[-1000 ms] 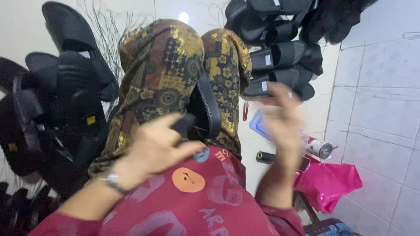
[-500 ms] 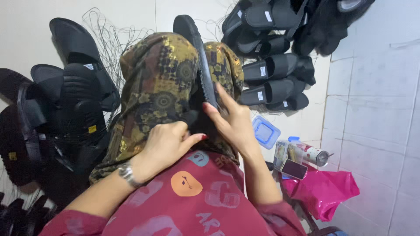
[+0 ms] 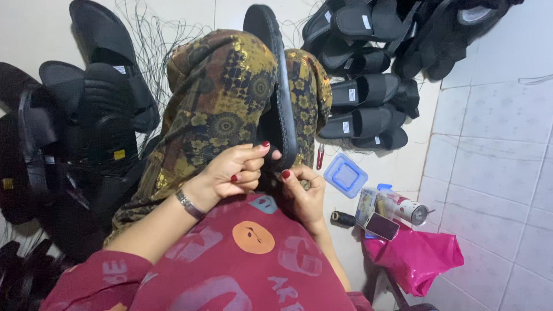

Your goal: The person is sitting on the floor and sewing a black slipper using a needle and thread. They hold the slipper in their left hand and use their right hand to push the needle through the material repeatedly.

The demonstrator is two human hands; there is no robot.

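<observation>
Head view, looking down over a red printed top and knees in olive patterned cloth. Black sandal (image 3: 280, 86) standing on edge, clamped between the knees, sole edge up, heel end hidden low behind the fingers. Left hand (image 3: 239, 170) pinching the sandal's lower rim, thumb and forefinger closed on it, wristwatch at the wrist. Right hand (image 3: 300, 193) curled just beside it at the same rim, fingers closed round something small; what, too hidden to make out. Thread or needle not discernible. Heaps of black sandals (image 3: 368, 103) on the floor beyond and to the left, partly cut off by the frame. Blue lidded box (image 3: 345, 175), thread spool (image 3: 344, 218) and pink bag (image 3: 420, 259) on the tiles at right.
</observation>
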